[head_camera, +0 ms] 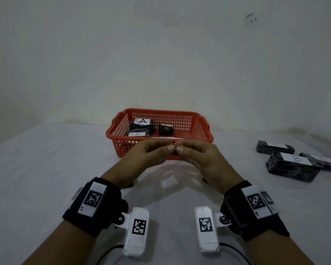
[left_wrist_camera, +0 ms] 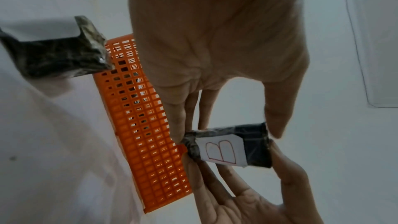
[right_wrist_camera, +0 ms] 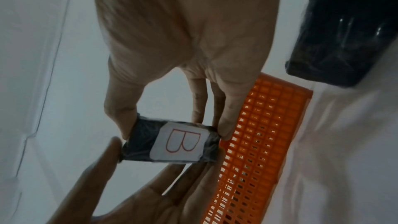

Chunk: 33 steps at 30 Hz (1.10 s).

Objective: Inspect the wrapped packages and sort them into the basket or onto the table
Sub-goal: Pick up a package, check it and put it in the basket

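Left hand point(head_camera: 143, 159) and right hand point(head_camera: 203, 159): bare. Each wrist carries a black fabric strap point(head_camera: 96, 207) with white square-code tags. A white camera block point(head_camera: 138, 232), code-marked, hangs from each strap by a screw bracket; thin black cables point(head_camera: 107, 251) trail off.

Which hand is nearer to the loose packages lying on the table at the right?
Right. The right hand sits on the side of the table packages, though well apart from them; the left hand is farther. Both hold the small B-labelled package in front of the basket.
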Tool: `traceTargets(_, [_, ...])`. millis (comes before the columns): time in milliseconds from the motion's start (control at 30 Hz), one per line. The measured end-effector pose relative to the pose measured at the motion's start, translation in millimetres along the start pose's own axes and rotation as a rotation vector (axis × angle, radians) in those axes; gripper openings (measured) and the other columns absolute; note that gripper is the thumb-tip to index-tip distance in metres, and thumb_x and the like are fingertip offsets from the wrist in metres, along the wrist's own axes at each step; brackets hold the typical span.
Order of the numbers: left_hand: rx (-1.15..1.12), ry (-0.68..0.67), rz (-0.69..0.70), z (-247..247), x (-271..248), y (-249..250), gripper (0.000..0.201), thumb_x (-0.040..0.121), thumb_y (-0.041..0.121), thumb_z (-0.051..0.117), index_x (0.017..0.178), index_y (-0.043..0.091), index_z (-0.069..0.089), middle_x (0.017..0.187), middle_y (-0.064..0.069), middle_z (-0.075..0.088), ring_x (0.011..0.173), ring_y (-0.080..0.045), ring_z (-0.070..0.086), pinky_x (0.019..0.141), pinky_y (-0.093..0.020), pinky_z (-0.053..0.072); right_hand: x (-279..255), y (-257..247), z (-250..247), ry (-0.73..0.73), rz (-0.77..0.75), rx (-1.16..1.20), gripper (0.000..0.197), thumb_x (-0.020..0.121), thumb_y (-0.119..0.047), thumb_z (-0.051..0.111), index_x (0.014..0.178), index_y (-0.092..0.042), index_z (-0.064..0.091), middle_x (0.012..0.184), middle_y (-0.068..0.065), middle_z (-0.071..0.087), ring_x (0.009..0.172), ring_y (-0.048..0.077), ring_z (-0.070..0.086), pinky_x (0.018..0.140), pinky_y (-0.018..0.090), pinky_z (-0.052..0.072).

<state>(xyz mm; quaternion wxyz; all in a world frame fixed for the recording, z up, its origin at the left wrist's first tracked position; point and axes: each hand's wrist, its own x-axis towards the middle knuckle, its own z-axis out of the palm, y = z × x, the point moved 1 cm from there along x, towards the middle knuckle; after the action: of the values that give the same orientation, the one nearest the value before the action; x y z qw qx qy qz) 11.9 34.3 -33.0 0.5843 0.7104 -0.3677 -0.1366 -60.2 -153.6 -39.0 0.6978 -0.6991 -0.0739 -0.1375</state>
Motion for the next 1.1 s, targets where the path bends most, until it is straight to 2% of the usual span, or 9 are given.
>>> traceTargets(100, [0.033, 0.04, 0.024, -1.5, -0.3, 3.8, 0.029, 0.087, 0.046, 0.063, 0.113, 0.036, 0.073, 0.113, 0.018, 0.076, 0.11, 0.0, 0.07, 0.093, -0.023, 0.056, 2.0, 1.8, 0.6, -0.02, 0.037, -0.027, 0.041, 0.079, -0.032, 0.075, 0.114, -0.009, 0.075, 0.115, 0.01, 0.078, 0.114, 0.022, 0.073, 0.105, 0.036, 0.056])
traceTargets(233, [-0.012, 0.106, 0.026, -4.0, -0.2, 2.5, 0.031, 0.087, 0.04, 0.067, 0.114, 0.026, 0.075, 0.111, 0.01, 0.078, 0.109, -0.007, 0.072, 0.101, -0.034, 0.056, 2.4, 0.9, 1.8, -0.069, 0.084, 0.021, 0.035, 0.083, -0.031, 0.069, 0.114, -0.015, 0.075, 0.116, 0.005, 0.079, 0.116, 0.017, 0.073, 0.097, 0.025, 0.058])
traceTargets(333, [0.011, 0.072, 0.038, -1.6, -1.5, 4.3, 0.037, 0.082, 0.046, 0.067, 0.116, 0.032, 0.073, 0.113, 0.015, 0.077, 0.109, -0.002, 0.071, 0.1, -0.029, 0.055, 1.2, -0.4, 0.3, -0.054, 0.037, -0.012, 0.029, 0.083, -0.031, 0.071, 0.109, -0.022, 0.078, 0.116, 0.005, 0.079, 0.117, 0.018, 0.072, 0.101, 0.03, 0.057])
traceTargets(433, [0.019, -0.005, 0.014, 0.6, -2.8, 5.8, 0.039, 0.085, 0.052, 0.067, 0.122, 0.041, 0.068, 0.121, 0.018, 0.073, 0.116, 0.0, 0.067, 0.102, -0.029, 0.051, 1.3, -1.9, -4.6, -0.01, -0.022, -0.032, 0.035, 0.081, -0.03, 0.073, 0.112, -0.017, 0.077, 0.117, 0.008, 0.078, 0.117, 0.021, 0.072, 0.108, 0.04, 0.054])
traceTargets(600, [0.008, 0.059, 0.017, -2.9, -2.9, 8.3, 0.04, 0.088, 0.037, 0.069, 0.127, 0.028, 0.069, 0.12, 0.013, 0.075, 0.114, -0.003, 0.069, 0.101, -0.027, 0.054, 3.6, 1.2, -4.8, -0.047, 0.006, -0.043, 0.046, 0.085, -0.022, 0.081, 0.128, -0.011, 0.069, 0.123, 0.008, 0.076, 0.12, 0.022, 0.071, 0.108, 0.039, 0.053])
traceTargets(767, [0.02, 0.057, -0.019, -7.5, -2.9, 6.2, 0.073, 0.075, 0.041, 0.083, 0.141, 0.022, 0.058, 0.128, 0.009, 0.071, 0.119, -0.005, 0.067, 0.107, -0.034, 0.052, 4.4, -0.5, -6.1, -0.041, 0.022, -0.025, 0.061, 0.081, -0.014, 0.084, 0.137, -0.008, 0.062, 0.128, 0.01, 0.074, 0.122, 0.023, 0.07, 0.108, 0.04, 0.055])
traceTargets(867, [-0.021, 0.093, -0.017, -6.4, -1.1, 5.0, 0.088, 0.062, 0.027, 0.089, 0.142, 0.024, 0.052, 0.131, 0.006, 0.068, 0.117, -0.01, 0.069, 0.101, -0.034, 0.057, 5.8, -1.6, -4.2, 0.011, 0.109, 0.101, 0.059, 0.084, -0.022, 0.079, 0.138, -0.009, 0.059, 0.13, 0.012, 0.071, 0.119, 0.028, 0.071, 0.096, 0.04, 0.06])
traceTargets(1000, [-0.014, -0.005, -0.005, -2.3, -1.2, 3.4, 0.096, 0.064, -0.003, 0.091, 0.144, 0.03, 0.049, 0.135, 0.007, 0.065, 0.117, -0.008, 0.069, 0.089, -0.025, 0.06, 4.6, -2.6, -5.0, 0.098, 0.105, -0.078, 0.036, 0.095, -0.024, 0.071, 0.128, -0.009, 0.067, 0.111, 0.011, 0.079, 0.102, 0.035, 0.076, 0.08, 0.043, 0.063])
traceTargets(1100, [-0.036, 0.024, 0.054, 1.5, -0.7, 6.2, 0.085, 0.07, 0.016, 0.088, 0.143, 0.033, 0.05, 0.134, 0.013, 0.064, 0.118, -0.003, 0.067, 0.086, -0.022, 0.059, 2.4, -1.2, -6.7, 0.147, 0.053, -0.141, 0.035, 0.092, -0.017, 0.076, 0.126, -0.01, 0.068, 0.11, 0.009, 0.08, 0.099, 0.033, 0.078, 0.084, 0.049, 0.062])
